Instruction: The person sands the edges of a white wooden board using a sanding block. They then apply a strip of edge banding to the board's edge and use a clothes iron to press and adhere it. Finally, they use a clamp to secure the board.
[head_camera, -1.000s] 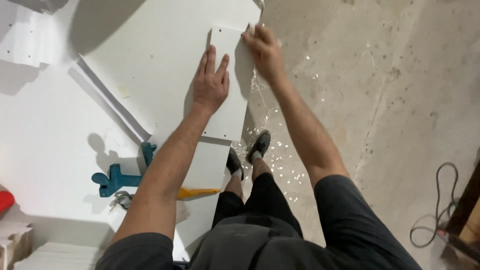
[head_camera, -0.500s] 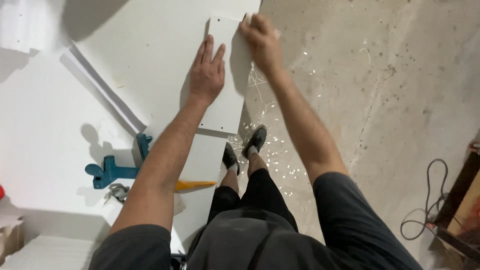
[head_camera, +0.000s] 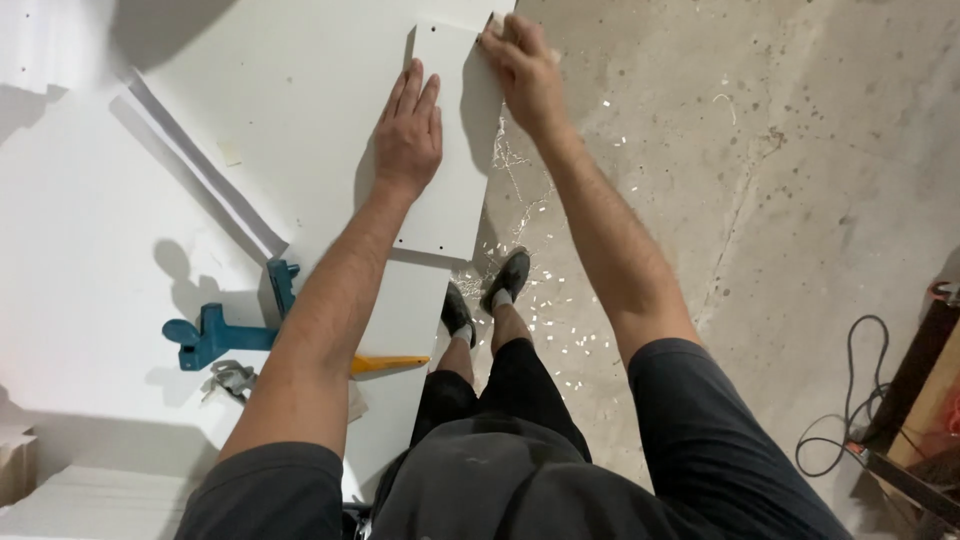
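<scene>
A narrow white panel (head_camera: 452, 190) with small holes at its corners lies along the right edge of a large white board (head_camera: 260, 110). My left hand (head_camera: 408, 125) rests flat on the panel, fingers spread and pointing away from me. My right hand (head_camera: 522, 62) is at the panel's far right edge near its top corner, fingers curled against the edge; a small pale thing may be under the fingers, but I cannot tell. My legs and dark shoes (head_camera: 505, 280) stand on the concrete floor just below the panel.
A blue clamp (head_camera: 215, 332) with a yellow handle (head_camera: 385, 364) and a small metal part (head_camera: 232, 378) lie on the white surface at the left. White chips litter the concrete floor (head_camera: 760, 200). A black cable (head_camera: 850, 400) coils at the right by wooden pieces.
The view has shifted slightly, so the panel and both hands sit higher in the frame. My hands hold the same places on the panel.
</scene>
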